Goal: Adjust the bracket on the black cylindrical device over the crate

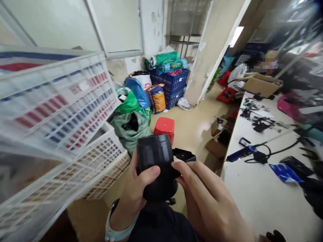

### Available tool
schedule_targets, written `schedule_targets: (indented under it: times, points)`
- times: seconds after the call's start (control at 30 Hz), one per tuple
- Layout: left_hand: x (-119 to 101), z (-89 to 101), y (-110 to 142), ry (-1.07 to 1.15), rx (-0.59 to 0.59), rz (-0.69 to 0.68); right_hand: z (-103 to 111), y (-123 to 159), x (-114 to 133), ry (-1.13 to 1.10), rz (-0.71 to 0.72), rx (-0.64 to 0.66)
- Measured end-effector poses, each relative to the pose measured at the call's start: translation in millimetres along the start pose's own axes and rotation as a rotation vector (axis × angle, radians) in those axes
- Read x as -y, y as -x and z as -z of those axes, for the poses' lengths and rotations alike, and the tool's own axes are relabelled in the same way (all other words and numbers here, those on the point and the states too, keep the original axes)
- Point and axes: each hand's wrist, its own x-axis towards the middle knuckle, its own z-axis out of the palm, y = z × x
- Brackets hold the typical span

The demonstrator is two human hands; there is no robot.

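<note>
A black, rounded plastic housing (155, 156) is held up in front of my body, its ribbed end pointing away. My left hand (137, 183) wraps round its left side, with the thumb lying across the near face. At the housing's right side, my right hand (202, 191) has its fingertips pressed together against a dark part. Just beyond those fingers sticks out a flat black piece (184, 155); whether it is joined to the housing I cannot tell. The fingers of my left hand behind the housing are hidden.
White plastic crates (93, 148) are stacked close on the left. A red stool (164, 126) and filled sacks (130, 129) stand ahead. On the white table (252, 188) at right lie a blue electric screwdriver (241, 153) and cables. A person (237, 75) sits at its far end.
</note>
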Motion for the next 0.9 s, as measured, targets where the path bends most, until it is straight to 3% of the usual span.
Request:
schedule_targets:
  times: [0.23, 0.37, 0.5, 0.7, 0.9]
  points:
    - [-5, -44.7, -157, -0.024, 0.211, 0.103, -44, -71, -103, 0.062, -0.216, -0.069]
    - [-9, -79.8, -234, -0.064, 0.316, 0.175, -52, -104, -158, 0.089, -0.318, -0.114]
    - [5, -124.8, -298, -0.090, 0.471, 0.262, -52, -128, -216, 0.146, -0.409, -0.123]
    - [51, -219.1, -380, -0.203, 0.471, 0.246, -45, -141, -337, 0.260, -0.455, -0.165]
    - [106, -341.5, -456, -0.201, 0.475, 0.285, -12, -146, -489, 0.236, -0.451, -0.131]
